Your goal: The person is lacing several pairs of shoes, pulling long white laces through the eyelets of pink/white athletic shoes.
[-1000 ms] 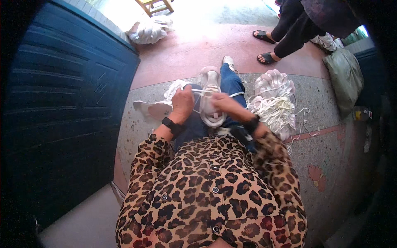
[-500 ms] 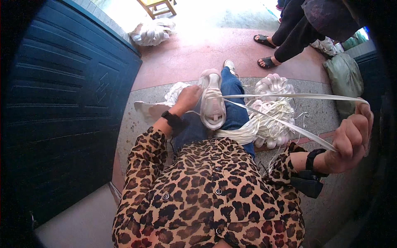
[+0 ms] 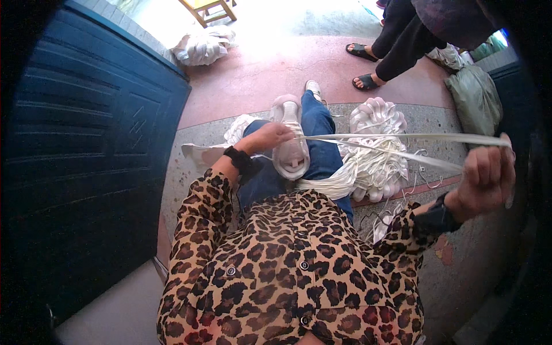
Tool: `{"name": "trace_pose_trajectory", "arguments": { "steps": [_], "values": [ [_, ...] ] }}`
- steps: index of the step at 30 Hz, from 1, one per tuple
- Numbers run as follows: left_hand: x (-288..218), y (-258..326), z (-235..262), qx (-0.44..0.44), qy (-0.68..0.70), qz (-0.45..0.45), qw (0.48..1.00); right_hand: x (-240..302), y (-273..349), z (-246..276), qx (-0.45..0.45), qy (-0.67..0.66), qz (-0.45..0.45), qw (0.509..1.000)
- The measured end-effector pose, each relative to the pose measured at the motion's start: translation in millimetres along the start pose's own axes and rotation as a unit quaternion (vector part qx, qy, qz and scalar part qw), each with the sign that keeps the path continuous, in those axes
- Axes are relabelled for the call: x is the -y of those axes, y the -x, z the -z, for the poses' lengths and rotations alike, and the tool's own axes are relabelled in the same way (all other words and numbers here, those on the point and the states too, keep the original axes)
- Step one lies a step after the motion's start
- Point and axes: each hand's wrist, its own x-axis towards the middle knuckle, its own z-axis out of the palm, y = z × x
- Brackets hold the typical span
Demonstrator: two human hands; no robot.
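Observation:
A pale pink-and-white sneaker (image 3: 292, 158) rests on my left leg. My left hand (image 3: 269, 139) is over its lacing, fingers closed where a white shoelace (image 3: 397, 137) leaves the shoe. Two strands of that lace stretch across to the right, where my right hand (image 3: 489, 175) is closed around them, far out from the shoe. The lower strand looks blurred by motion. Across my right thigh lies a thick bundle of white laces (image 3: 328, 185).
On the floor right of my leg sit several nested pale shoes (image 3: 374, 115) with tangled laces. More white shoe pieces (image 3: 201, 154) lie left. A blue door (image 3: 109, 115) stands at left. A person in sandals (image 3: 368, 81) stands ahead, near a pale green sack (image 3: 474, 98).
My left hand has shifted right, onto the shoe's lacing at the base of the strands. My right hand stays far right, having turned; the lower strand is blurred. The view has shifted slightly.

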Motion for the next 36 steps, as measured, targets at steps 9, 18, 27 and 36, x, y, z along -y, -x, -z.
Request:
{"name": "trace_pose_trajectory", "arguments": {
  "steps": [9,18,27,36],
  "values": [
    [-34,55,81,0.046,0.213,-0.117,0.969,-76,-9,133,-0.346,0.390,-0.125,0.844],
    [2,216,275,-0.366,0.520,-0.191,0.748,-324,119,118,0.094,0.657,-0.245,0.706],
    [17,59,50,-0.195,0.156,0.071,0.966,-363,120,105,0.291,0.783,-0.108,0.540],
    [6,12,-32,-0.215,-0.176,-0.017,0.961,-353,116,98,0.375,0.771,-0.038,0.513]
  ]
}}
